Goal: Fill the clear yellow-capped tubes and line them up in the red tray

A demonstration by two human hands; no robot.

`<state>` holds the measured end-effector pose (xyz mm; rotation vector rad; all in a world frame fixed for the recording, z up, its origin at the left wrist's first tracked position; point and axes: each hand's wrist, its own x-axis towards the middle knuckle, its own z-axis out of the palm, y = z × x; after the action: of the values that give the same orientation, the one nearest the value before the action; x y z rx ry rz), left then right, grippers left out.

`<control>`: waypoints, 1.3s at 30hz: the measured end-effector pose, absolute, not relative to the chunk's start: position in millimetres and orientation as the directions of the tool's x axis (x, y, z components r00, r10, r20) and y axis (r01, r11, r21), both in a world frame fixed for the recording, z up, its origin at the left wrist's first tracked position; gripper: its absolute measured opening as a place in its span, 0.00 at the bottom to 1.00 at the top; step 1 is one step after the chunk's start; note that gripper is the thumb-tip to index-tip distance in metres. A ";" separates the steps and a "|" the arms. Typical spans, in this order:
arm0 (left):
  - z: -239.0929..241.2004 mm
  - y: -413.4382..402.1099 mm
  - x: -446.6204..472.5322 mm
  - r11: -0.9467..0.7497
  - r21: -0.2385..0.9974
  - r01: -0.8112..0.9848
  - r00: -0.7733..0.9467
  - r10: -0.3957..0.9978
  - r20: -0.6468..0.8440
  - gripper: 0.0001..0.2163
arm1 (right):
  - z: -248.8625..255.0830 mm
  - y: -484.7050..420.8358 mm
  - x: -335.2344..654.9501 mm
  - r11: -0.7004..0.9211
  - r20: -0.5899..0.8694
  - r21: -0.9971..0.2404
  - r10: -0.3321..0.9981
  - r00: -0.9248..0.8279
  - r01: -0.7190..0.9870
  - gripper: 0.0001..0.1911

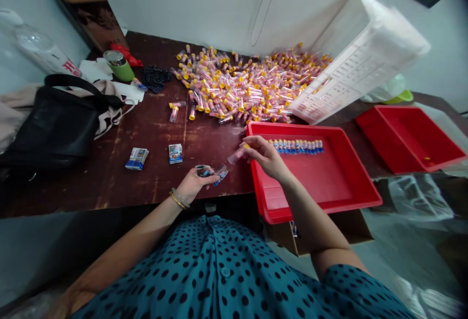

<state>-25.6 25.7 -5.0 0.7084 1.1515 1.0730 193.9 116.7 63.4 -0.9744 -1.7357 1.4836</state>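
My left hand [195,183] rests near the front edge of the brown table [146,133], closed on a few small printed labels [216,172]. My right hand [266,155] hovers at the left rim of a red tray [329,187], pinching a clear tube with a yellow cap [238,153]. A row of labelled tubes [297,146] lies along the far side of that tray. Behind it a big heap of yellow-capped tubes [241,85] covers the table's back.
Two small label packs [137,158] [175,153] lie left of my hands. A black bag [54,124] sits at far left, a green cup [119,65] behind it. A white tilted crate [361,60] and a second red tray [409,138] stand right.
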 end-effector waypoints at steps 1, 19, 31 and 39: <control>-5.8 25.1 -26.7 0.364 0.881 -0.302 0.031 0.928 -0.372 0.15 | 63.3 117.1 196.0 0.018 -0.024 -0.997 0.869 -0.494 0.080 0.15; 0.9 17.3 -6.1 0.457 0.833 -0.313 0.161 0.890 -0.428 0.18 | 31.7 87.5 183.5 0.179 0.076 -0.956 0.915 -0.397 0.231 0.12; 10.5 17.1 16.2 0.504 0.680 -0.532 0.220 0.858 -0.464 0.15 | 15.2 28.8 177.7 -0.046 -0.050 -0.999 0.962 -0.267 0.020 0.14; 18.7 22.9 27.2 0.473 0.727 -0.497 0.175 0.876 -0.450 0.15 | 16.0 29.1 187.3 0.114 0.087 -0.988 0.970 -0.226 0.106 0.09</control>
<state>27.2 22.9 18.7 0.4709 0.9697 1.0248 187.3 29.1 16.0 -1.1053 -1.5077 1.2344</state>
